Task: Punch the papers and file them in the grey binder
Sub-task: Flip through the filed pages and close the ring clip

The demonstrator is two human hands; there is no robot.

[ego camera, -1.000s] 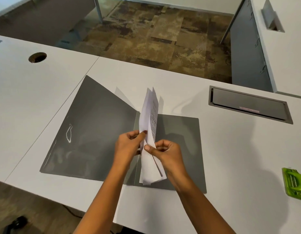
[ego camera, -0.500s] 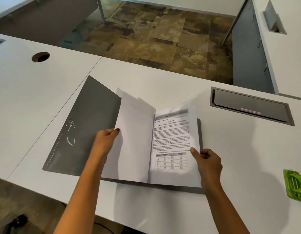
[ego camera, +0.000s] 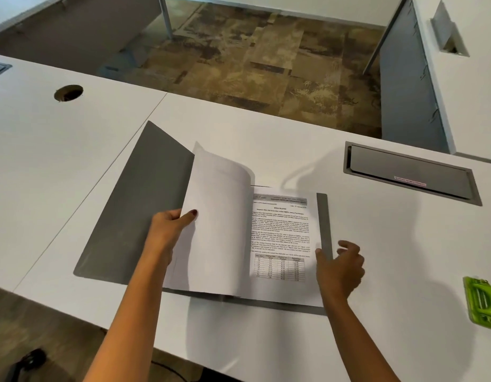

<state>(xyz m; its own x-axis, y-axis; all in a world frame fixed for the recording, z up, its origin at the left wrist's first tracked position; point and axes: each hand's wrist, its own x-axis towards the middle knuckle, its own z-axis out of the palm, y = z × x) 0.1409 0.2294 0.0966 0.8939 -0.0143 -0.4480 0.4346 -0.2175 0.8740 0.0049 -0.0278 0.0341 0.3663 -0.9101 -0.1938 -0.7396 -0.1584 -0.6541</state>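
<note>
— Fingers (ego camera: pixel 188 216) of the left hand (ego camera: pixel 167 232), what are they doing?
— Thumb on top of the turned sheets (ego camera: pixel 219 230) at their outer edge, the other fingers hidden beneath: a pinch. The sheets arch up, blank side showing, and curve down to the fold of the grey binder (ego camera: pixel 134 216), which lies open on the white desk (ego camera: pixel 239 128)
— And the right hand (ego camera: pixel 339 268)?
— Thumb tip touching the right edge of the printed page (ego camera: pixel 283 238), fingers loosely curled, apart from the thumb, holding nothing I can see, though they are blurred
— Which relation matters for the next move?
— The fold. It runs away from the person, like the long side of the printed page, and sits between the two hands. The turned sheets lie right of the left fingers, the printed page left of the right thumb. I judge the filing nearly done: the sheets must swing about that fold, and the left hand, nearer the open cover, is placed to bring it over
— The punch?
— The green hole punch (ego camera: pixel 481 301) lies well apart, at the right end of the desk, touched by neither hand
</note>
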